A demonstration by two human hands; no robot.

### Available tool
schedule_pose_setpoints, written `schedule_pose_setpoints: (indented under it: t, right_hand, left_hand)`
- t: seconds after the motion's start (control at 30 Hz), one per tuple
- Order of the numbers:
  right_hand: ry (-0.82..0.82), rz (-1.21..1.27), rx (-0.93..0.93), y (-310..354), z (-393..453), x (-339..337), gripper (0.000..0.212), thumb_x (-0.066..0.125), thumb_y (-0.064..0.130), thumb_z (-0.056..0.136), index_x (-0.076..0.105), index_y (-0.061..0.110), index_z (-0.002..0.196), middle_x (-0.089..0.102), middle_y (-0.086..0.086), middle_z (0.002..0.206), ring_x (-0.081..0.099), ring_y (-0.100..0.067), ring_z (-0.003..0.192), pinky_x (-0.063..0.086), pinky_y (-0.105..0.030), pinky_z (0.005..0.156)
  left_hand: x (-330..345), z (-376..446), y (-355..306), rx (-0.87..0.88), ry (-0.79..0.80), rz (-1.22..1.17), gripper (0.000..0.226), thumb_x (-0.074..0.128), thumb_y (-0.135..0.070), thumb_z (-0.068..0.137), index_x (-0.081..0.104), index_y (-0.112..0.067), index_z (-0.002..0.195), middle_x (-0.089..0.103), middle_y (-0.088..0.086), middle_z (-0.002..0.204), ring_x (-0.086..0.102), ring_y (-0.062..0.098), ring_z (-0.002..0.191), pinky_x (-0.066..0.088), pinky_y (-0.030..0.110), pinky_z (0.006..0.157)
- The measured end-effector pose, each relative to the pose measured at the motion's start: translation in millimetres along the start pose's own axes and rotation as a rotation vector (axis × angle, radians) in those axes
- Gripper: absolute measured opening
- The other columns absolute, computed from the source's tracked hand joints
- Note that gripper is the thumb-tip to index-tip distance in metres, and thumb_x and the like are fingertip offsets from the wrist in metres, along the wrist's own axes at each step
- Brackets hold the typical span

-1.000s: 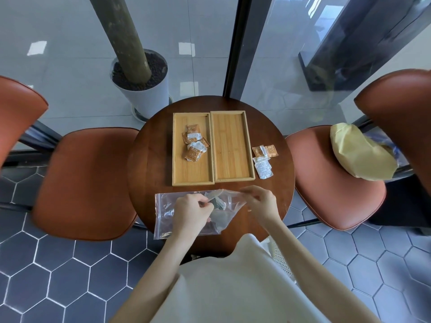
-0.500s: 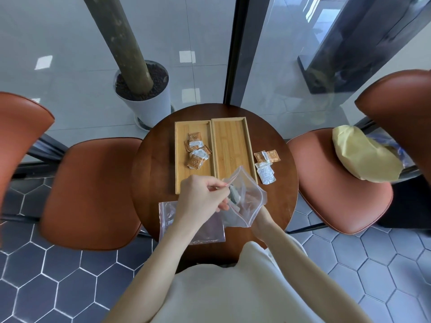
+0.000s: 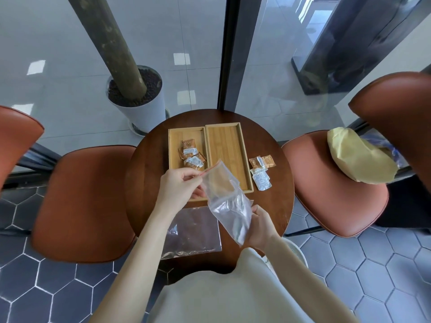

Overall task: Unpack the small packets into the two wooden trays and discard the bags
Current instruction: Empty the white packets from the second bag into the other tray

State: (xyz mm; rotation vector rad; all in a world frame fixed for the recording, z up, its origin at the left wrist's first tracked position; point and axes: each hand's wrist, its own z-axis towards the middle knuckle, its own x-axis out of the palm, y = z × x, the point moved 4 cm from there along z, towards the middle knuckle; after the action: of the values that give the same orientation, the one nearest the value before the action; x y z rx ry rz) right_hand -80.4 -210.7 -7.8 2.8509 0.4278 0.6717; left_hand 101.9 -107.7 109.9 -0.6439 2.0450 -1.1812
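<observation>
Both hands grip one clear zip bag (image 3: 227,201), left hand (image 3: 179,190) pinching its mouth, right hand (image 3: 261,227) its base, above the table (image 3: 144,183). Left tray (image 3: 173,155) holds packets; right tray (image 3: 226,145) is bare; more packets (image 3: 261,171) await.

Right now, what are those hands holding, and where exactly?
A clear plastic bag: left hand pinches its red-edged mouth, right hand grips its bottom end.
</observation>
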Motion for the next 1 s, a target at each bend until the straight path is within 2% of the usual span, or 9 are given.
schedule_pose_setpoints:
  t: [0.13,0.23,0.3,0.43,0.53,0.63,0.73,0.83,1.0]
  right_hand:
    - [-0.078,0.136,-0.052,9,-1,-6,0.039,0.038,0.028,0.089,0.067,0.002,0.093,0.070,-0.016,0.077,0.061,-0.029,0.079,0.046,-0.038,0.070]
    - [-0.195,0.218,-0.117,18,10,-14,0.025,0.041,0.018,0.084,0.059,0.005,0.094,0.065,-0.015,0.077,0.064,-0.030,0.073,0.046,-0.038,0.068]
    - [-0.208,0.267,-0.123,23,17,-13,0.023,0.043,0.014,0.079,0.057,0.009,0.096,0.061,-0.013,0.080,0.060,-0.028,0.076,0.046,-0.039,0.069]
    - [-0.284,0.288,-0.142,40,25,-8,0.026,0.042,0.009,0.088,0.048,0.007,0.114,0.056,-0.015,0.089,0.056,-0.027,0.080,0.048,-0.039,0.077]
    - [-0.382,0.167,-0.128,50,35,-4,0.035,0.045,0.008,0.090,0.047,0.004,0.125,0.058,-0.014,0.096,0.058,-0.023,0.077,0.051,-0.030,0.054]
    - [-0.407,0.217,-0.164,59,49,3,0.041,0.048,0.008,0.091,0.044,0.003,0.131,0.059,-0.009,0.093,0.059,-0.017,0.073,0.052,-0.025,0.051]
    - [-0.473,0.259,-0.194,71,60,12,0.040,0.053,0.002,0.088,0.044,-0.004,0.127,0.052,-0.012,0.082,0.053,-0.018,0.065,0.054,-0.030,0.070]
    - [-0.427,0.236,-0.189,84,67,29,0.035,0.044,-0.002,0.093,0.042,-0.007,0.128,0.055,-0.022,0.106,0.061,-0.032,0.091,0.047,-0.049,0.095]
    - [-0.388,0.211,-0.204,90,70,44,0.036,0.038,0.001,0.097,0.035,-0.009,0.132,0.051,-0.030,0.129,0.056,-0.039,0.115,0.047,-0.051,0.094]
  left_hand:
    - [15,24,24,-0.013,-0.042,-0.015,0.024,0.051,-0.014,0.093,0.067,-0.009,0.110,0.070,0.000,0.089,0.068,0.001,0.068,0.055,0.012,0.063]
    - [34,35,51,-0.052,0.028,0.120,0.032,0.043,-0.018,0.096,0.058,-0.011,0.124,0.061,0.006,0.126,0.058,0.018,0.114,0.048,0.027,0.097]
    - [45,40,72,-0.125,0.039,0.176,0.038,0.038,-0.022,0.099,0.049,-0.010,0.133,0.053,0.008,0.137,0.049,0.024,0.126,0.038,0.032,0.104]
    - [56,51,103,-0.266,0.006,0.137,0.042,0.029,-0.028,0.101,0.042,-0.010,0.137,0.054,0.011,0.136,0.050,0.027,0.126,0.038,0.037,0.105]
    - [68,61,118,-0.283,0.145,0.329,0.046,0.033,-0.028,0.100,0.032,-0.012,0.143,0.042,0.010,0.146,0.041,0.026,0.133,0.033,0.035,0.109]
    - [81,66,134,-0.249,0.331,0.618,0.055,0.038,-0.025,0.097,0.018,-0.014,0.148,0.024,0.010,0.155,0.025,0.026,0.142,0.027,0.038,0.113]
    - [90,64,151,-0.247,0.510,0.936,0.061,0.036,-0.026,0.096,0.009,-0.012,0.148,0.000,0.013,0.159,0.004,0.028,0.146,0.018,0.045,0.117]
    - [97,62,161,-0.262,0.589,1.033,0.067,0.037,-0.027,0.095,0.001,-0.011,0.149,-0.012,0.015,0.157,-0.007,0.029,0.146,0.015,0.049,0.117]
    - [98,64,166,-0.283,0.624,1.016,0.070,0.039,-0.026,0.095,-0.003,-0.010,0.148,-0.017,0.015,0.156,-0.011,0.029,0.145,0.018,0.048,0.117]
